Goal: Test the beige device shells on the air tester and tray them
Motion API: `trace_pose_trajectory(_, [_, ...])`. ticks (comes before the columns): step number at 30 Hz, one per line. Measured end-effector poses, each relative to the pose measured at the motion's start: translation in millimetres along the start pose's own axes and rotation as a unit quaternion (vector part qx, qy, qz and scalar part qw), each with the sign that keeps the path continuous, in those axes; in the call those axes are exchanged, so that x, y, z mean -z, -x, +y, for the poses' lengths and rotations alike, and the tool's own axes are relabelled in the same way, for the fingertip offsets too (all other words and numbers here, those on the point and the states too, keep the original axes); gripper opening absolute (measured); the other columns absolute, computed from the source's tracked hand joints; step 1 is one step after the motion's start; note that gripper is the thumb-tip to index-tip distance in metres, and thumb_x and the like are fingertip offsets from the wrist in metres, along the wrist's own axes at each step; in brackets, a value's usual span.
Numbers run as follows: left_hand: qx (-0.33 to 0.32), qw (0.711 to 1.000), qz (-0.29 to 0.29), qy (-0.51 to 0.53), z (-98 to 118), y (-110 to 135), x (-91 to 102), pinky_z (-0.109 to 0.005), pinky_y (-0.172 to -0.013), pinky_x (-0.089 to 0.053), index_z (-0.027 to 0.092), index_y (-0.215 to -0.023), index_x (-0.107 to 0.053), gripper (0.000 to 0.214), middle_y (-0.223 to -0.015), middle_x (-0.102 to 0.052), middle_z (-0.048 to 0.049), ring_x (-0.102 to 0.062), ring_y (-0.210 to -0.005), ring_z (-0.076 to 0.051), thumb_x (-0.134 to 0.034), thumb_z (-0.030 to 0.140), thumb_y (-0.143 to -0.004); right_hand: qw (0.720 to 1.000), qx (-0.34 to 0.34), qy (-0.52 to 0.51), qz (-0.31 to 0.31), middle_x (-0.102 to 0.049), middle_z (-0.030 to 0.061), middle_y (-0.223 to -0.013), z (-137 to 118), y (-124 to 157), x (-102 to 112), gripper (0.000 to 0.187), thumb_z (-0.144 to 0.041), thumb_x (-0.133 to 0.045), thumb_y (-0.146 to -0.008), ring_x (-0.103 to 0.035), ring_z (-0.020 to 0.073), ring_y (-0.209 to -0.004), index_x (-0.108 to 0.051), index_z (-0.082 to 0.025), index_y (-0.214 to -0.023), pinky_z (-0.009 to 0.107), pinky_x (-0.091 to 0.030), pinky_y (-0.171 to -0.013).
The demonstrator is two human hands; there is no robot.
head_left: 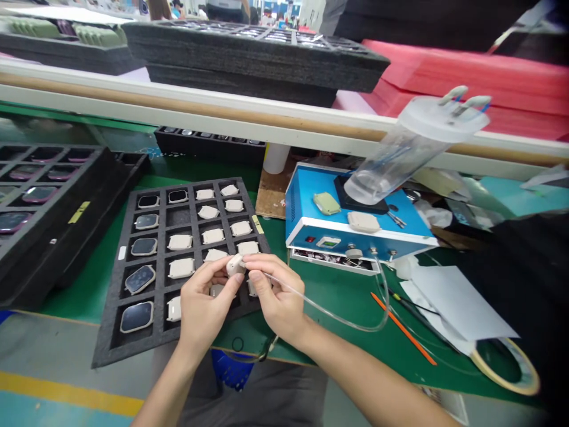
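Observation:
My left hand (208,302) pinches a small cream watch case (234,267) above the front right part of a black foam tray (111,320). Close against the case's right side, my right hand (280,296) has its fingers closed on the end of a clear thin tube (333,314). The tube loops back to the front of a blue machine (306,207). In the tray's compartments lie several cream watch cases (181,268), and dark-screened ones (137,316) fill the left column. The tube's tip is hidden by my fingers.
A green watch case (326,203) and a cream one (363,222) lie on the machine, beside a clear cylinder (391,160). An orange stick (404,329), white paper (462,302) and a tape roll (528,367) lie right. Stacked foam trays (89,207) stand left; a shelf rail (200,110) crosses behind.

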State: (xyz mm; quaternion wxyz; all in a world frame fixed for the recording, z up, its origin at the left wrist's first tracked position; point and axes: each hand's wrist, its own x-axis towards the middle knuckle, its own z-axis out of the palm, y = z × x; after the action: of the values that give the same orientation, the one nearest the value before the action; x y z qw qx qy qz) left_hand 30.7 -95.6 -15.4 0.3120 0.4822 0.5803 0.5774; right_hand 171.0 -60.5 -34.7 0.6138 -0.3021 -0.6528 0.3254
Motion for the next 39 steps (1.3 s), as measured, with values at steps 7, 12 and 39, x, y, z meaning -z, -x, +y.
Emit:
trace_pose_trajectory(7, [-0.002, 1.0, 0.003, 0.003, 0.0, -0.8, -0.1, -0.027, -0.071, -0.061, 0.018, -0.103, -0.083, 0.025, -0.096, -0.082, -0.0067, -0.074, -0.079, -0.019, -0.085, 0.031, -0.081, 1.0, 0.007, -0.005, 0.001, -0.082, 0.0074, -0.104, -0.4, -1.3, -0.3, 0.016, -0.02, -0.063, -0.101, -0.078, 0.0196, -0.099, -0.078, -0.024, -0.103, 0.034, -0.066, -0.089])
trace_pose_trajectory(12, [-0.005, 1.0, -0.002, 0.0, -1.6, 0.0, 0.2, -0.026, -0.073, -0.061, 0.019, -0.105, -0.083, 0.025, -0.098, -0.081, -0.006, -0.074, -0.08, -0.018, -0.084, 0.03, -0.083, 1.0, 0.003, -0.008, -0.002, -0.082, 0.0068, -0.106, 0.4, -0.3, 0.8, 0.016, -0.018, -0.064, -0.101, -0.078, 0.0192, -0.101, -0.079, -0.024, -0.104, 0.035, -0.065, -0.092])
trace_pose_trajectory(39, [-0.007, 1.0, -0.003, 0.005, -4.4, -0.6, 0.2, -0.025, -0.073, -0.06, 0.021, -0.105, -0.084, 0.024, -0.096, -0.081, -0.0047, -0.073, -0.079, -0.017, -0.084, 0.03, -0.083, 1.0, 0.004, -0.02, -0.002, -0.081, 0.0066, -0.107, 0.8, 0.2, 0.5, 0.019, -0.013, -0.065, -0.1, -0.077, 0.0178, -0.102, -0.079, -0.024, -0.106, 0.032, -0.064, -0.093])
